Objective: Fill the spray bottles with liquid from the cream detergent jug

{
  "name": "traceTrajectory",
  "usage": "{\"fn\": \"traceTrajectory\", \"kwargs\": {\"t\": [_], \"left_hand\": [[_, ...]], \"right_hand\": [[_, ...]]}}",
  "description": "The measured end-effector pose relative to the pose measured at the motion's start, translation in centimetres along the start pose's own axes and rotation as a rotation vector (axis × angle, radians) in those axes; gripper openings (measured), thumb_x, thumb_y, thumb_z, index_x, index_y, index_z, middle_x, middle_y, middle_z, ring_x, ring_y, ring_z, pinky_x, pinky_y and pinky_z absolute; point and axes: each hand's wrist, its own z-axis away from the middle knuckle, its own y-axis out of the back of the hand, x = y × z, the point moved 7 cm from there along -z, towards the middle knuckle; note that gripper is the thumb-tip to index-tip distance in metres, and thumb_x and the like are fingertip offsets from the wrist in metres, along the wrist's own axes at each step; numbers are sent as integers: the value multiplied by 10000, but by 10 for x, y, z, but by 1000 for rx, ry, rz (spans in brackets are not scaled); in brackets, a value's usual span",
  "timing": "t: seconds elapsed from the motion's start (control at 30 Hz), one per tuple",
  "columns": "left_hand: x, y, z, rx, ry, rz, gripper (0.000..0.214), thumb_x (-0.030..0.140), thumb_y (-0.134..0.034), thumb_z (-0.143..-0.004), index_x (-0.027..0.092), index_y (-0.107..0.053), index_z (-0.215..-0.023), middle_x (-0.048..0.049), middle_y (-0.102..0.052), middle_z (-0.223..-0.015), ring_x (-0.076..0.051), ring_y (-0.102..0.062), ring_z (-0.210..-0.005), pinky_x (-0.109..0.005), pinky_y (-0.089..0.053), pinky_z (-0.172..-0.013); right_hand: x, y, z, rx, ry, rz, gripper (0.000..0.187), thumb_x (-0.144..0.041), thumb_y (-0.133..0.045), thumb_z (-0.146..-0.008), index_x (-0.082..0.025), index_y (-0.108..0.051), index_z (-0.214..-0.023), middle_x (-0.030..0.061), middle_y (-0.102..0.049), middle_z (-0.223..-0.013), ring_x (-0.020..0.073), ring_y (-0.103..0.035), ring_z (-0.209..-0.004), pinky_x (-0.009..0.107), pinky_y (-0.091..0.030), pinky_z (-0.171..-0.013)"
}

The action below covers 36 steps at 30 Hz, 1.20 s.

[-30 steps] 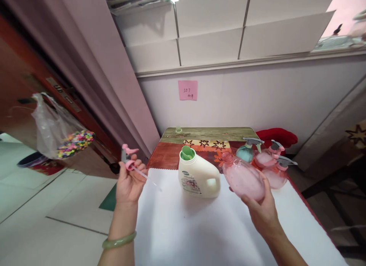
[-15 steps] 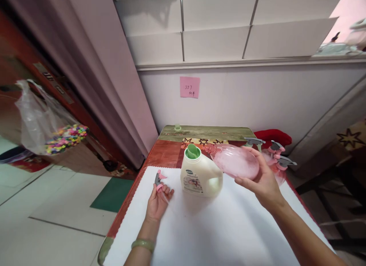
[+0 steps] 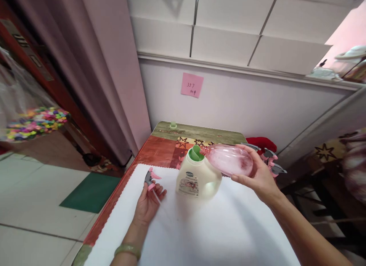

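In my right hand (image 3: 259,174) is a clear pink spray bottle (image 3: 228,160), tipped on its side with its open neck at the mouth of a cream detergent jug (image 3: 185,184). A green pouring spout (image 3: 196,153) shows inside the jug's mouth. The jug stands upright on the white cloth. My left hand (image 3: 148,203), palm up on the cloth, grips a pink and grey spray trigger head (image 3: 150,179); its thin clear tube (image 3: 157,197) points toward me. Whether liquid is flowing from the bottle I cannot tell.
Behind my right hand stand several spray bottles with grey-pink trigger heads (image 3: 270,157), partly hidden. A small green cap (image 3: 173,125) sits at the table's far edge. A pink note (image 3: 192,85) is on the wall. A plastic bag of colourful pieces (image 3: 37,123) hangs at left.
My right hand has brought the pink bottle left, its neck now at the jug's mouth. The left hand still holds the trigger head. The camera view has shifted and tilted.
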Motion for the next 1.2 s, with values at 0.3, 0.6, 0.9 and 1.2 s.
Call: {"fn": "traceTrajectory", "kwargs": {"t": [0.3,0.6,0.9,1.2], "left_hand": [[-3,11,-7,61,10,-13,261,470,-679,-872,211,-706,-855,-51,-720,-817,-197,-693,-754,-428,-620,-794],[-4,6,-5,38,10,-43,249,456,-685,-876,215,-712,-930,-48,-725,-846,-186,-698,-775,-408,-614,-805],[-3,8,-7,32,-11,-57,254,422,-716,-859,186,-705,-952,-59,-736,-860,-191,-707,-751,-412,-613,-794],[-2,7,-6,30,-10,-66,257,410,-730,-846,178,-720,-955,-75,-742,-852,-211,-718,-755,-413,-616,-797]], "right_hand": [[-14,6,-5,-68,25,169,854,-448,-903,-610,-283,-525,-1357,109,-544,-1417,314,-573,-1224,418,-537,-941],[-30,6,-7,-76,56,276,816,-446,-896,-618,-287,-549,-1339,103,-591,-1353,319,-604,-1163,448,-557,-889],[-42,6,-11,-119,63,334,840,-438,-896,-606,-290,-548,-1357,110,-601,-1353,314,-662,-1057,416,-604,-776],[-60,4,-14,-111,56,434,804,-468,-885,-593,-286,-577,-1313,104,-656,-1266,332,-669,-1047,426,-608,-753]]}}
